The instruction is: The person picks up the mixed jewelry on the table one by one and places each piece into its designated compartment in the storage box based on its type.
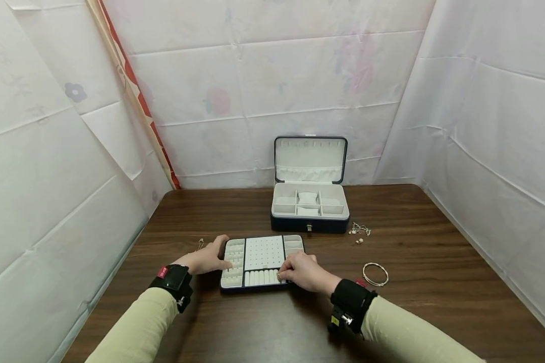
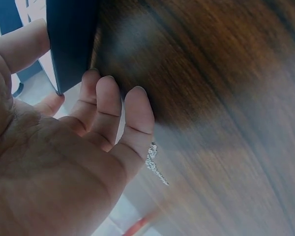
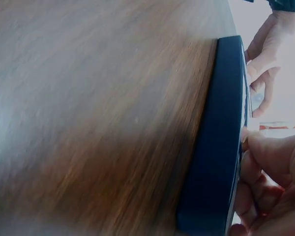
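Observation:
A shallow jewelry tray with a white lining and dark blue sides lies on the table. My left hand holds its left end, the thumb over the rim and the other fingers by the outer side and far corner. At the front right, my right hand pinches a small ring between thumb and index finger, right at the ring rolls. Most of the ring is hidden by the fingertips. In the right wrist view, the tray's dark side runs beside the pinching fingers.
Behind the tray stands an open jewelry box with its lid up. Tangled chains and small earrings lie near its right front corner. A bangle rests farther right. Beyond my left hand lies a thin chain.

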### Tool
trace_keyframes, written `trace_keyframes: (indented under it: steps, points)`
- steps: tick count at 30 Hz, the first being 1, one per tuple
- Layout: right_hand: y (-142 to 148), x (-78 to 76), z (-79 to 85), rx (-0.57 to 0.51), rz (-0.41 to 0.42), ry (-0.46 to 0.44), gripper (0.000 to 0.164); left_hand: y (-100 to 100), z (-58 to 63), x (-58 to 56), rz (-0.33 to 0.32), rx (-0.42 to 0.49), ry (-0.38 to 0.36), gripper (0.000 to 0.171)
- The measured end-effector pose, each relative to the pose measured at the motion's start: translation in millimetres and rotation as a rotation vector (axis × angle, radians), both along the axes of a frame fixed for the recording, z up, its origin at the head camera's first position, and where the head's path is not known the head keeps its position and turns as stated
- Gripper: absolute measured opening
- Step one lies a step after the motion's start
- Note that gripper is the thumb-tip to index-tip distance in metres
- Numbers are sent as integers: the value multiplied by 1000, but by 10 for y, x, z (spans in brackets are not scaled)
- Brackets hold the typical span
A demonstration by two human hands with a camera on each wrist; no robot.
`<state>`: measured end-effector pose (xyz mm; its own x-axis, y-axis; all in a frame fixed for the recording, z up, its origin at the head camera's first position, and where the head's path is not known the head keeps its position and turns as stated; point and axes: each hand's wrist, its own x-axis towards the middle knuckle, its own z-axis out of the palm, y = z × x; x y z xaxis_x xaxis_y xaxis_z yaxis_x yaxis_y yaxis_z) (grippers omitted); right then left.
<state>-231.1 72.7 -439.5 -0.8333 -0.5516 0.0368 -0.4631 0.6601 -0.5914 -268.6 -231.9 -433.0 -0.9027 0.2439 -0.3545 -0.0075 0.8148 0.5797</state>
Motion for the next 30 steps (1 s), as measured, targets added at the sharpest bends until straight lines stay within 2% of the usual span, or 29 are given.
trace_keyframes:
  steps: [7,22,30]
  points:
    - [-70,38,50,30,-81,-50,17,23,2,-11,13,-56,3,88]
    - [-160,-30,161,96,-193,-194,10,32,38,3,-1,-72,3,89]
    - [-157,-53,153,83,-206,-193,9,22,34,7,-11,-70,7,89]
